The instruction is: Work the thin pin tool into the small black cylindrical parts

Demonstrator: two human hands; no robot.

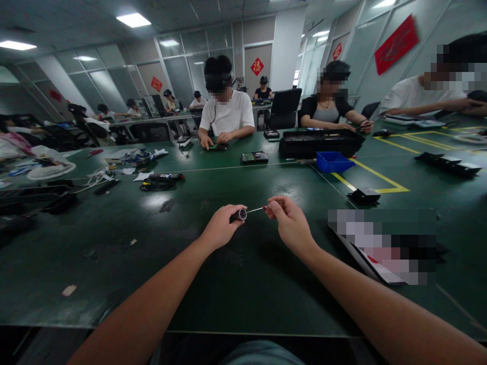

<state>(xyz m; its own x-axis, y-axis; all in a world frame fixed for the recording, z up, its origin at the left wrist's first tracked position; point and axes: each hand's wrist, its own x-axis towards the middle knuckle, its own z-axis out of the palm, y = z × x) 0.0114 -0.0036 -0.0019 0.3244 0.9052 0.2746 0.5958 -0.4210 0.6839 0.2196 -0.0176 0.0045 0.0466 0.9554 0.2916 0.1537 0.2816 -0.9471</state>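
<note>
My left hand (219, 227) is closed around a small dark cylindrical part with a silver end (239, 215), held just above the green table (228, 284). My right hand (289, 223) pinches a slim screwdriver with a reddish handle (262, 208). Its metal tip points left and meets the silver end of the part. Both hands hover over the middle of the table, a short way apart.
A blurred flat object (380, 248) lies at my right. Further off are a small black box (364, 195), a blue bin (334, 161), a black tray (319, 142), a circuit board (254, 157) and coiled cables (158, 182). Other people sit across the table.
</note>
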